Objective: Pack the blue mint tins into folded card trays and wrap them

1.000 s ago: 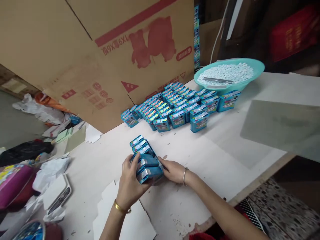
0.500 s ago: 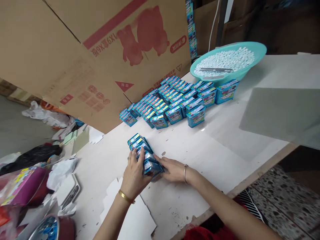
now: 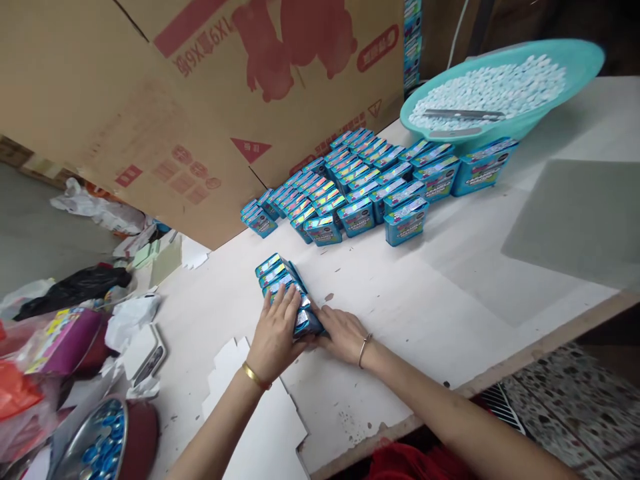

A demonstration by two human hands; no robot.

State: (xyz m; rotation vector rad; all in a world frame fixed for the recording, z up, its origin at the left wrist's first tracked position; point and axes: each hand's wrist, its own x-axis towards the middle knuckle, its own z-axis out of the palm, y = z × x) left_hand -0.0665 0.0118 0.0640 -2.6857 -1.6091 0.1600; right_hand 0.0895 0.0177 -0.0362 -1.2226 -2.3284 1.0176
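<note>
A short row of blue candy boxes (image 3: 274, 272) stands on the white table in front of me, their printed tops facing up. My left hand (image 3: 277, 325) lies over the near end of the row, its fingers bent across the tops and the thumb low at the near side. From the right, my right hand (image 3: 343, 333) presses against the side of the same boxes, with its fingertips partly hidden. Between them the hands clasp the near boxes. Under my left forearm lies a flat white cut-out card (image 3: 267, 427).
Many more blue candy boxes (image 3: 357, 217) stand grouped before a large cardboard carton (image 3: 195, 133). Behind them sits a turquoise basin (image 3: 465, 133) of white candies with tongs (image 3: 463, 115). A grey sheet (image 3: 575, 220) is at right; a pot (image 3: 143, 433) of blue pieces is at lower left.
The view has shifted, so the basin and grouped boxes appear larger and farther up and right. My left fingers lie flatter and closer together on the boxes; both hands stay at the row.
</note>
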